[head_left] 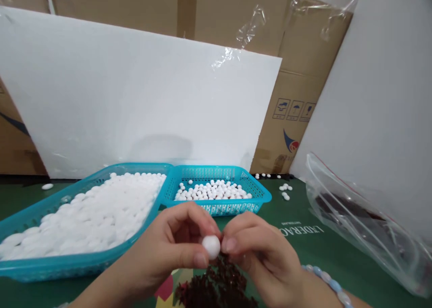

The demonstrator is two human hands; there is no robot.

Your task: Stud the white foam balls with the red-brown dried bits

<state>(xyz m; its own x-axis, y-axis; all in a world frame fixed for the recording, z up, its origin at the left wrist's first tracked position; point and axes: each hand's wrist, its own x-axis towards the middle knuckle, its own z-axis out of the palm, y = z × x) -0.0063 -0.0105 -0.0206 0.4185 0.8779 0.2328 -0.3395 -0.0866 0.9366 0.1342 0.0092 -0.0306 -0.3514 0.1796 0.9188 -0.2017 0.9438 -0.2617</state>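
A small white ball [211,246] is pinched between the thumb and fingers of my left hand [178,240]. Against the ball's right side, my right hand [261,249] has its thumb and forefinger pressed together. Whatever lies between those fingertips is too small or hidden to make out. Just below both hands lies a heap of small dark red pieces [219,285]. Beyond them, a turquoise basket [216,204] holds many white balls, with hints of dark red among them. The larger turquoise basket [77,264] at the left is filled with white balls [104,218].
A clear zip bag [364,227] with dark red contents lies at the right on the green surface [303,213]. Several loose white balls [285,187] are scattered near the back. A white board [151,101] leans against cardboard boxes [232,15].
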